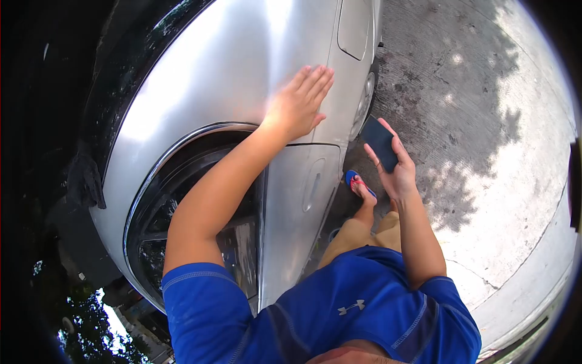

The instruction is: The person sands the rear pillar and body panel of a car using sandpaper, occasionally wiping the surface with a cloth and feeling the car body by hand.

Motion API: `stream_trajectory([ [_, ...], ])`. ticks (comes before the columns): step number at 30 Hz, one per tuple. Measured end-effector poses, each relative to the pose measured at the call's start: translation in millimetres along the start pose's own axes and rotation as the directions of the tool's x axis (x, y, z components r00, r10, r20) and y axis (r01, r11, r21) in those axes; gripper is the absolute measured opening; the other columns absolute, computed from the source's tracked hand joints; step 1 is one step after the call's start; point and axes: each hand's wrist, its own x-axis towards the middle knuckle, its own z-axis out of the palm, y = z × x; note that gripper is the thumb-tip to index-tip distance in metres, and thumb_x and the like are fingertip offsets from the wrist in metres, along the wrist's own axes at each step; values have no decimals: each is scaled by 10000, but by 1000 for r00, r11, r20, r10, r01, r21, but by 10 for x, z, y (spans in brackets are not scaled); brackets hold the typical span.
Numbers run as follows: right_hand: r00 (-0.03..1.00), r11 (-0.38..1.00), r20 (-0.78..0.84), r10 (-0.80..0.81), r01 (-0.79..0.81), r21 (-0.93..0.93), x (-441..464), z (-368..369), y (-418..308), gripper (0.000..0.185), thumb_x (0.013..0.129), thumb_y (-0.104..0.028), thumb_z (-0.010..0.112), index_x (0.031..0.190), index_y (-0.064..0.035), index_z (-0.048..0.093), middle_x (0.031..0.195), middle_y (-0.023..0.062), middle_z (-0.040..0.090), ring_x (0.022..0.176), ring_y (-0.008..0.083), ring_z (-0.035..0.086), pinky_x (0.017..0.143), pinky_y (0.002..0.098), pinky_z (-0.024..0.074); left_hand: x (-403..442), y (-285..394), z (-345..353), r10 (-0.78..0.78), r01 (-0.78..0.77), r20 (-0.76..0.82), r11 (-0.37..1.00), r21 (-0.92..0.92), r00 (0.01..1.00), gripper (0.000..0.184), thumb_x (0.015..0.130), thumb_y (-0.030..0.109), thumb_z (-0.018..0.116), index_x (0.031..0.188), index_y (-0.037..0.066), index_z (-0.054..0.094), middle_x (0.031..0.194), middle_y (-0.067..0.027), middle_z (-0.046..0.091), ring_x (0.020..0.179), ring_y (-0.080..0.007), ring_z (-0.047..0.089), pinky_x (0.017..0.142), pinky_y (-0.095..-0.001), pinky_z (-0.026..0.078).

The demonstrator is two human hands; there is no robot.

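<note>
My left hand point(300, 100) lies palm down on the silver body panel of a car point(230, 67), its fingers stretched out toward the upper right. It rests just above the rear door's top corner and holds nothing. In my right hand point(399, 179) is a dark smartphone point(381, 144), gripped between thumb and fingers, its dark face turned up toward me. That hand is in front of my body, to the right of the car. A door handle point(313, 185) shows on the silver door below my left hand.
The car's fuel flap point(356, 27) and a wheel point(364, 103) are farther ahead. Dark side windows point(236, 242) are on the left. A black cloth-like thing point(86, 179) hangs at the far left. My foot in a blue flip-flop point(351, 177) stands on concrete ground point(442, 79), partly sunlit.
</note>
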Motion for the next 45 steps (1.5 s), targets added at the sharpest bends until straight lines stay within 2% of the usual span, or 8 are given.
stream_trajectory([
  [7,860,449,397,-321,507,-735,558,691,194,614,1173,-303,404,1706,-37,258,1781,174,248,1658,336,197,1331,482,166,-771,-978,-686,-287,287,-18,951,116,958,727,1060,629,490,1706,342,318,1777,-12,291,1642,-262,244,1339,-491,206],
  [14,581,-192,811,-61,791,-581,759,1371,875,648,1135,-253,421,1684,38,241,1770,257,194,1653,412,166,1334,514,135,-2459,-1180,-1410,-554,552,76,833,45,829,689,1078,511,511,1684,206,390,1755,-78,341,1626,-321,288,1330,-495,207],
  [23,397,-257,812,-428,808,-531,1425,3071,706,700,1133,-381,406,1684,27,267,1750,278,239,1642,432,190,1326,530,147,-4480,-624,-1336,-878,883,-96,467,44,470,888,1038,690,465,1702,117,328,1757,-131,321,1625,-407,259,1297,-611,206],
  [28,561,-200,598,-573,612,-765,2235,3048,266,683,1142,-405,382,1679,10,301,1731,300,267,1618,459,239,1323,526,159,-4157,-598,-1182,-917,954,-263,296,51,299,868,1037,645,528,1695,109,344,1757,-133,313,1624,-420,251,1286,-653,189],
  [33,374,-293,886,-274,845,-448,1085,3372,686,732,1128,-373,402,1662,92,218,1722,327,255,1621,464,225,1311,549,182,-3782,-716,-1233,-803,810,-112,586,38,586,642,1094,286,486,1674,43,362,1730,-157,364,1622,-352,303,1328,-522,203],
  [38,633,-126,565,-529,600,-790,2240,3203,26,754,1127,-420,392,1658,97,251,1740,305,240,1634,458,190,1333,525,119,-3373,-1003,-1383,-561,557,-5,824,-106,828,718,1007,228,591,1664,38,373,1729,-148,365,1618,-309,320,1337,-465,227],
  [40,453,-315,783,-426,737,-598,1457,3341,688,746,1122,-389,403,1662,98,234,1747,306,221,1641,456,172,1331,543,106,-2985,-1206,-1358,-460,447,-32,875,-185,888,721,995,225,608,1655,37,389,1728,-148,366,1612,-314,331,1333,-465,241],
  [45,502,-207,781,-371,775,-597,1468,2763,407,723,1141,-372,398,1684,65,207,1751,315,191,1644,461,153,1333,541,80,-2159,-1913,-1161,-392,371,-105,911,-178,914,680,1069,365,545,1650,47,396,1714,-158,389,1597,-323,348,1332,-463,245],
])
